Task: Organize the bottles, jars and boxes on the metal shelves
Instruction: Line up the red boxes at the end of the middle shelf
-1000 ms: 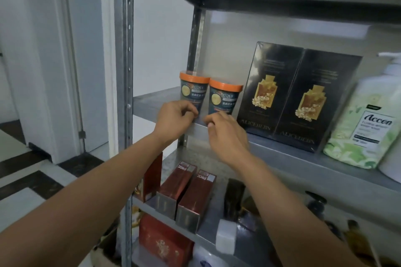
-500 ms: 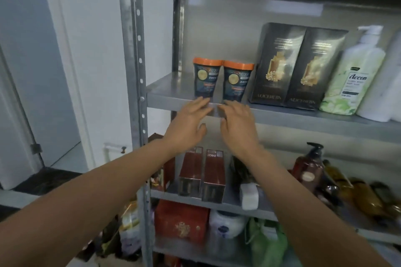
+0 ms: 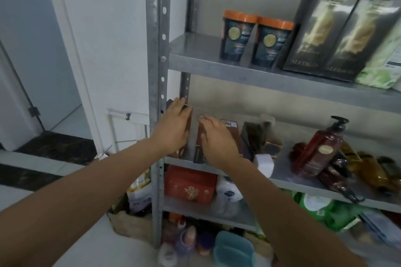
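As the left hand [image 3: 173, 130] lies flat on 1 red box [image 3: 189, 128], the right hand [image 3: 217, 143] curls over a 2nd box [image 3: 198, 151] (grip unclear); next, square both.

The brown box [image 3: 190, 119] at the shelf post is largely covered by the left grip [image 3: 173, 128], and the two red-brown boxes [image 3: 235, 134] beside it by the right grip [image 3: 217, 143]; whether either is clasped cannot be told. The black boxes [image 3: 338, 28] are cut off by the top edge, the green pump bottle [image 3: 379, 71] by the right edge. The print on the orange-lidded jars [image 3: 236, 39] and the lying amber bottles [image 3: 373, 171] are blurred.
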